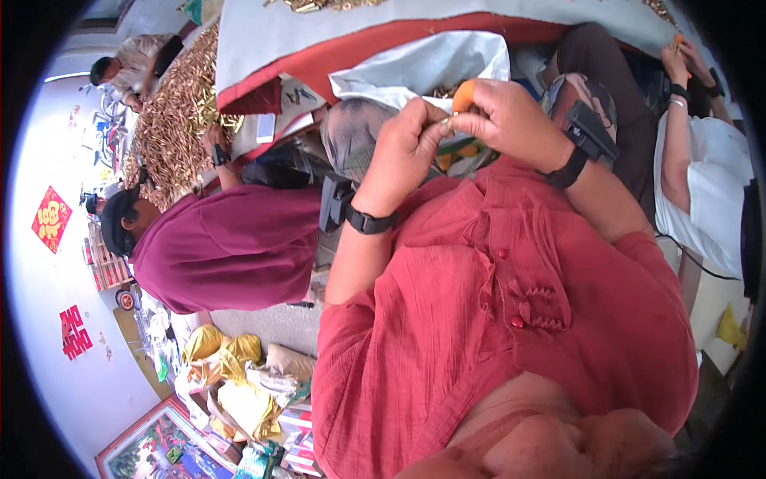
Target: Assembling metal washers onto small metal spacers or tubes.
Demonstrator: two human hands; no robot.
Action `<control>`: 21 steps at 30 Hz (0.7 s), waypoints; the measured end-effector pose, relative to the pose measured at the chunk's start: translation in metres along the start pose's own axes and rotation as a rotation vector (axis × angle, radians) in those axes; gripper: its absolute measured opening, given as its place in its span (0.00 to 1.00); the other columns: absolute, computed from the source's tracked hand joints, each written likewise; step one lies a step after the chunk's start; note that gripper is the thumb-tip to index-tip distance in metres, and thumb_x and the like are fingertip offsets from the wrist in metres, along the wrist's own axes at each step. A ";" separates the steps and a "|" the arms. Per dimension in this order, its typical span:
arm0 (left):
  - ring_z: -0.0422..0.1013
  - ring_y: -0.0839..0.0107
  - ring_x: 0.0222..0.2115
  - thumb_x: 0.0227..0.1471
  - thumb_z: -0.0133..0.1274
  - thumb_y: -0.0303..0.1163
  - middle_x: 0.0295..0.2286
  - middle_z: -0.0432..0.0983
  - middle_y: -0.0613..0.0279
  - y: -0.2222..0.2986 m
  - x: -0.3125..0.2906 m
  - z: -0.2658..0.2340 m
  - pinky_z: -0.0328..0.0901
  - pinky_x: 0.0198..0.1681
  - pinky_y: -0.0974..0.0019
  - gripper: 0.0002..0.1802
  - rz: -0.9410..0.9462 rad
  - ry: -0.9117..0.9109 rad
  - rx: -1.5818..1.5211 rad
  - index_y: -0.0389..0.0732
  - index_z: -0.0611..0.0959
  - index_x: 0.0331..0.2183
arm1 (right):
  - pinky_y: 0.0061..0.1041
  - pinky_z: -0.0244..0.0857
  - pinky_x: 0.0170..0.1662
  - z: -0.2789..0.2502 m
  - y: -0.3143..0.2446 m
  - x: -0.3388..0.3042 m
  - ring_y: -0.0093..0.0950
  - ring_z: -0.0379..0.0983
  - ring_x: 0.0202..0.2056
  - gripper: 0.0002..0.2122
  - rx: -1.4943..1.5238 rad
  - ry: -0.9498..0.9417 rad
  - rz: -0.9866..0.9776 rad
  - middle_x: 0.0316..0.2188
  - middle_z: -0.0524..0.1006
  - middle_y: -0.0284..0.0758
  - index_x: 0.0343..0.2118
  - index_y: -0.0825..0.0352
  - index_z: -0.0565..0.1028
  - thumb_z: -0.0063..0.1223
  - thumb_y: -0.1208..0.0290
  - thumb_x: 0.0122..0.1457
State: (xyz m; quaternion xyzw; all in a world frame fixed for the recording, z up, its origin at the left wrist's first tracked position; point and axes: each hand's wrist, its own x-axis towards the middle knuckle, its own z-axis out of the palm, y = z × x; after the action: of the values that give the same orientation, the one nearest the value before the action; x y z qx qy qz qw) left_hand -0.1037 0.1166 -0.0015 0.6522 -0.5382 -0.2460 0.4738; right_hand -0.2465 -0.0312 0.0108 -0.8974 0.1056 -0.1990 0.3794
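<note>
My left hand [403,148] and my right hand [504,114] meet in front of my chest, fingertips together in a pinch. What lies between them is mostly hidden by the fingers and too small to name. An orange cover [464,96] sits on a finger of my right hand. Just beyond both hands a white sack [423,68] lies open, with small copper-coloured pieces [443,92] inside it. Each wrist wears a black strap with a dark device on it.
Beyond the sack stands a table with a pale top [335,30] and red cloth edge. A large heap of copper-coloured pieces [171,112] lies at the left, with a phone [266,128] nearby. A person in purple [231,247] sits left; another in white [706,176] sits right.
</note>
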 end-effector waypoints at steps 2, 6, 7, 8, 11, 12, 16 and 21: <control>0.66 0.82 0.23 0.57 0.54 0.25 0.24 0.74 0.68 -0.008 -0.001 0.004 0.62 0.25 0.75 0.04 -0.019 0.004 -0.037 0.37 0.74 0.33 | 0.34 0.67 0.33 0.008 0.008 -0.001 0.43 0.74 0.31 0.12 0.014 0.041 -0.048 0.27 0.76 0.42 0.32 0.68 0.74 0.59 0.63 0.54; 0.67 0.80 0.22 0.57 0.54 0.25 0.25 0.76 0.66 -0.015 0.001 0.007 0.63 0.25 0.74 0.05 -0.034 0.008 -0.104 0.37 0.74 0.33 | 0.26 0.66 0.32 0.009 0.017 -0.002 0.34 0.75 0.29 0.12 0.092 0.069 -0.141 0.27 0.75 0.42 0.36 0.71 0.74 0.60 0.66 0.56; 0.67 0.80 0.22 0.57 0.54 0.24 0.25 0.76 0.66 -0.015 0.003 0.008 0.64 0.25 0.74 0.04 -0.004 0.020 -0.053 0.37 0.74 0.32 | 0.26 0.66 0.32 0.009 0.018 -0.001 0.34 0.74 0.29 0.12 0.038 0.056 -0.112 0.26 0.75 0.42 0.36 0.71 0.74 0.59 0.66 0.57; 0.68 0.80 0.22 0.57 0.53 0.24 0.26 0.77 0.65 -0.016 0.005 0.008 0.64 0.25 0.74 0.04 0.026 0.031 -0.002 0.37 0.74 0.32 | 0.26 0.66 0.31 0.007 0.018 0.001 0.34 0.74 0.28 0.12 -0.017 0.044 -0.085 0.26 0.75 0.41 0.36 0.71 0.74 0.59 0.65 0.57; 0.68 0.79 0.22 0.57 0.53 0.23 0.26 0.77 0.64 -0.017 0.004 0.011 0.64 0.24 0.74 0.05 0.055 0.045 0.020 0.37 0.73 0.32 | 0.34 0.67 0.34 0.004 0.012 0.001 0.44 0.74 0.31 0.14 -0.136 0.006 -0.017 0.27 0.76 0.43 0.32 0.69 0.75 0.55 0.60 0.58; 0.68 0.79 0.22 0.57 0.53 0.23 0.26 0.77 0.64 -0.017 0.004 0.013 0.64 0.24 0.74 0.05 0.056 0.045 0.019 0.37 0.73 0.32 | 0.34 0.67 0.34 0.004 0.011 0.002 0.44 0.74 0.31 0.14 -0.138 0.005 -0.016 0.27 0.76 0.43 0.32 0.69 0.75 0.55 0.60 0.58; 0.67 0.80 0.21 0.57 0.53 0.23 0.26 0.77 0.64 -0.021 0.005 0.017 0.64 0.24 0.75 0.05 -0.033 0.044 -0.079 0.37 0.72 0.33 | 0.29 0.67 0.34 0.012 0.013 0.003 0.35 0.75 0.29 0.14 0.078 -0.011 0.211 0.27 0.78 0.42 0.34 0.70 0.76 0.55 0.60 0.60; 0.65 0.82 0.21 0.58 0.52 0.23 0.26 0.76 0.66 -0.025 0.006 0.017 0.63 0.24 0.76 0.04 -0.099 0.067 -0.211 0.37 0.72 0.32 | 0.22 0.68 0.36 0.024 0.021 0.002 0.21 0.74 0.31 0.11 0.466 0.067 0.244 0.29 0.80 0.36 0.39 0.69 0.76 0.56 0.66 0.60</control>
State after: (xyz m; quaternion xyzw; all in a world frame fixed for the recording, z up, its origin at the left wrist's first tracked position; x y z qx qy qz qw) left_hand -0.1050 0.1045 -0.0297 0.6323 -0.4603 -0.3023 0.5449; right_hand -0.2354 -0.0307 -0.0191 -0.7593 0.1769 -0.2003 0.5934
